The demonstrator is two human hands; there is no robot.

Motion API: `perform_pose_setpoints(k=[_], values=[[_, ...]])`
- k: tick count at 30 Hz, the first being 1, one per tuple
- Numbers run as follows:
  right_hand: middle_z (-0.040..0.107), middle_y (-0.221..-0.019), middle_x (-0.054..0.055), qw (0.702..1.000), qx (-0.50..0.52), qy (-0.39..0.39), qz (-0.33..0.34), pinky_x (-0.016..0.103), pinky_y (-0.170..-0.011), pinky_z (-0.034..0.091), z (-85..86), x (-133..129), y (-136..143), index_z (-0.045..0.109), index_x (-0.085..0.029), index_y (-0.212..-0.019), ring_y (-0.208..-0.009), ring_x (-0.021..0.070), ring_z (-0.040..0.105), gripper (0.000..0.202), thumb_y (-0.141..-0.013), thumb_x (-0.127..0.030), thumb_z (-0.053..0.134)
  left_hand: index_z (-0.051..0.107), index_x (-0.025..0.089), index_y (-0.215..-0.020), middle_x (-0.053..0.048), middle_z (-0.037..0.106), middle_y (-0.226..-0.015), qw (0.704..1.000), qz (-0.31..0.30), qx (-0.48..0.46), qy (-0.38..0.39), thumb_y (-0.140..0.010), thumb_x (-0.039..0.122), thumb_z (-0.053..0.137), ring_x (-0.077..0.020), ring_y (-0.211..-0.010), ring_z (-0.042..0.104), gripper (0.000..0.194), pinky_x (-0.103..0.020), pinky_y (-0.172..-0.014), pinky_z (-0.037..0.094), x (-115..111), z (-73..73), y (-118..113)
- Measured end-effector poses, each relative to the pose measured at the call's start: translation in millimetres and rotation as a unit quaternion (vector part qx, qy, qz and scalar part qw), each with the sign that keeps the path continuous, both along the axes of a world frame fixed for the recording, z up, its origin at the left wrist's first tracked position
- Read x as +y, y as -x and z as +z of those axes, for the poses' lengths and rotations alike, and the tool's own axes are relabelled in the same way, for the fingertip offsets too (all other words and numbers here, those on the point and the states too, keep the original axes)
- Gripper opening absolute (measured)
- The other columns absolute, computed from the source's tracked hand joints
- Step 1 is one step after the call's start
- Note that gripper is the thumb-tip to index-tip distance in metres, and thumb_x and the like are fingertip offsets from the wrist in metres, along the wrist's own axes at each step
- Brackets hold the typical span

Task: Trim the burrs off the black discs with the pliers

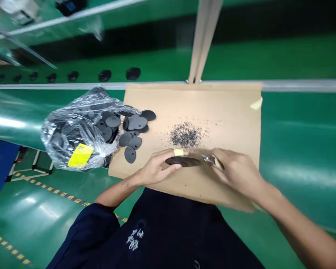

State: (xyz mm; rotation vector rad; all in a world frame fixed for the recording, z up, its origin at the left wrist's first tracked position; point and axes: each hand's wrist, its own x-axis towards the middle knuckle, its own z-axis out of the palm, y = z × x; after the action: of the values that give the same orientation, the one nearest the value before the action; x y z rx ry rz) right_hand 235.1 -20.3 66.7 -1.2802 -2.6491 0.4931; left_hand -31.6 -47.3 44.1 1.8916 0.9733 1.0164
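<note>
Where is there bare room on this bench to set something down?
Bare cardboard shows between the black crumbs and the yellow tape; right of that, the green tabletop looks open. It's crowded at left, with the plastic bag and loose discs, and in front, around the left hand and right hand.

A black disc [182, 161] with curved ridges, nearly edge-on, its right end near a silvery metal tool [207, 158].

A pale post [204, 41] rose beside a metal rail [305, 85]. Striped tape [56, 191] crossed the green floor [39, 224], and a blue panel [1, 164] showed at left.
</note>
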Motion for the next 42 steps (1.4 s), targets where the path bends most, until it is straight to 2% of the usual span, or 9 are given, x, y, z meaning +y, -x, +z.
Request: perform_pose_setpoints(k=[3, 7, 12, 16, 22, 29, 33, 36, 42], values=[[0.074, -0.075, 0.008, 0.998, -0.029, -0.056, -0.021, 0.03, -0.054, 0.044, -14.9, 1.5, -12.7, 0.068, -0.015, -0.102, -0.06, 0.0222, 0.067, 0.023, -0.096, -0.024, 0.047, 0.068, 0.013, -0.096, -0.006, 0.072, -0.083, 0.998, 0.001, 0.036, 0.052, -0.104, 0.048, 0.048, -0.0158, -0.074, 0.068, 0.041, -0.025, -0.067, 0.058, 34.6, -1.7, 15.2], [0.078, -0.087, 0.008, 0.999, -0.019, -0.012, -0.049, 0.032, -0.054, 0.051, -34.8, -1.2, -22.7, 0.067, -0.02, -0.098, -0.066, 0.0244, 0.073, 0.032, -0.101, -0.039, 0.042, 0.07, 0.017, -0.102, -0.008, 0.074, -0.098, 0.992, 0.07, 0.105, 0.002, -0.108, 0.052, 0.024, -0.0201, -0.096, 0.07, 0.058, -0.034, -0.09, 0.059, 121.5, 5.7, 30.2], [0.08, -0.094, 0.005, 0.995, -0.009, 0.031, -0.091, 0.035, -0.062, 0.058, -42.7, -14.5, -26.9, 0.066, -0.025, -0.095, -0.075, 0.0256, 0.077, 0.038, -0.102, -0.049, 0.038, 0.064, 0.021, -0.126, -0.008, 0.069, -0.126, 0.962, 0.16, 0.212, -0.067, -0.104, 0.036, 0.047, -0.0234, -0.115, 0.063, 0.032, -0.044, -0.109, 0.049, 237.1, 20.3, 34.6], [0.081, -0.093, 0.003, 0.991, 0.008, 0.032, -0.131, 0.034, -0.063, 0.059, -40.1, -29.9, -38.0, 0.066, -0.028, -0.095, -0.077, 0.0254, 0.077, 0.035, -0.101, -0.052, 0.041, 0.069, 0.02, -0.114, -0.012, 0.07, -0.128, 0.927, 0.219, 0.301, -0.057, -0.098, 0.028, 0.058, -0.0283, -0.121, 0.06, 0.021, -0.055, -0.109, 0.046, 280.6, 9.5, 25.8], [0.08, -0.09, 0.001, 0.984, 0.048, 0.036, -0.17, 0.031, -0.059, 0.056, -47.4, -40.5, -66.3, 0.066, -0.03, -0.095, -0.074, 0.0234, 0.076, 0.031, -0.098, -0.053, 0.046, 0.07, 0.014, -0.107, -0.011, 0.067, -0.127, 0.913, 0.168, 0.364, -0.073, -0.097, 0.02, 0.055, -0.0234, -0.12, 0.06, 0.019, -0.042, -0.109, 0.046, 269.6, -7.9, 0.9], [0.077, -0.088, 0.007, 0.985, 0.041, 0.013, -0.17, 0.03, -0.064, 0.052, -29.7, -7.6, -94.7, 0.066, -0.025, -0.095, -0.075, 0.0223, 0.073, 0.034, -0.101, -0.045, 0.039, 0.071, 0.015, -0.088, -0.013, 0.074, -0.106, 0.892, 0.126, 0.428, -0.071, -0.093, 0.019, 0.048, -0.0243, -0.107, 0.067, 0.025, -0.039, -0.102, 0.052, 254.4, 11.0, 10.1], [0.077, -0.09, 0.008, 0.959, -0.079, 0.025, -0.27, 0.027, -0.072, 0.049, -9.3, 56.3, -132.2, 0.067, -0.022, -0.093, -0.083, 0.0212, 0.072, 0.027, -0.099, -0.033, 0.042, 0.072, 0.016, -0.088, -0.015, 0.076, -0.099, 0.887, 0.091, 0.437, -0.115, -0.093, 0.036, 0.042, -0.0292, -0.099, 0.07, 0.036, -0.044, -0.094, 0.058, 246.5, 17.6, 20.3], [0.076, -0.109, 0.014, 0.909, -0.097, 0.004, -0.405, 0.03, -0.08, 0.049, -3.4, 123.0, -191.4, 0.065, -0.019, -0.115, -0.099, 0.0257, 0.07, 0.027, -0.096, -0.028, 0.047, 0.074, 0.018, -0.092, -0.015, 0.078, -0.102, 0.89, 0.067, 0.427, -0.146, -0.093, 0.056, 0.036, -0.0314, -0.099, 0.074, 0.054, -0.044, -0.089, 0.062, 230.4, 13.6, 46.5], [0.066, -0.123, 0.03, 0.821, -0.129, -0.009, -0.556, 0.043, -0.091, 0.049, -12.6, 219.1, -287.2, 0.049, -0.004, -0.141, -0.112, 0.036, 0.067, 0.051, -0.092, -0.016, 0.05, 0.077, 0.037, -0.107, 0.003, 0.077, -0.122, 0.869, 0.101, 0.481, -0.06, -0.09, 0.061, 0.047, -0.0345, -0.114, 0.074, 0.042, -0.043, -0.082, 0.069, 124.6, -1.0, 153.9]])
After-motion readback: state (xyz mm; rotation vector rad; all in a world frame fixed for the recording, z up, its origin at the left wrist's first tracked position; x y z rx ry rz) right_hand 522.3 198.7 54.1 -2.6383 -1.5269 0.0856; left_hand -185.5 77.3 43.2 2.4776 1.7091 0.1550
